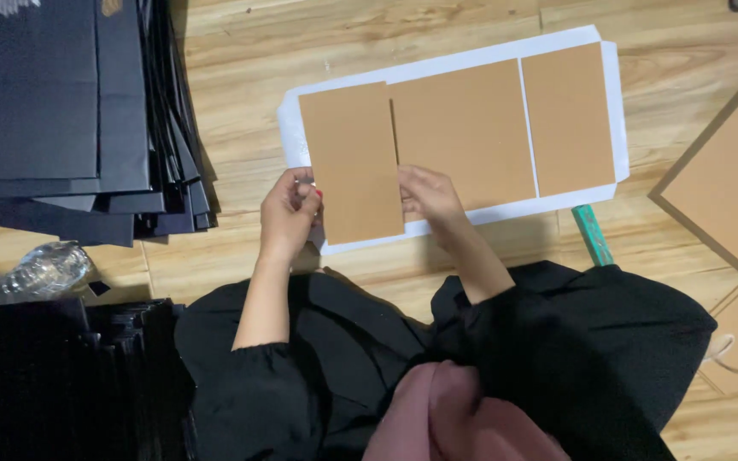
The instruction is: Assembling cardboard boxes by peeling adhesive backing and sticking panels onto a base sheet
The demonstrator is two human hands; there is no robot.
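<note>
Both hands pinch the brown card (354, 162), the left hand (288, 213) at its 8 o'clock edge and the right hand (427, 195) at 4 o'clock, lining it up on the white sheet (612, 102) on the floor (232, 77).

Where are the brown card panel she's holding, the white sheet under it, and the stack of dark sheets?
brown card panel (350, 145), head view, upper middle of its face.
white sheet (617, 94), head view, bare right edge.
stack of dark sheets (36, 102), head view, top sheet.

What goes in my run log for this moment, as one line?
left hand: on left brown card panel | right hand: same panel's right edge | under: white sheet
</note>
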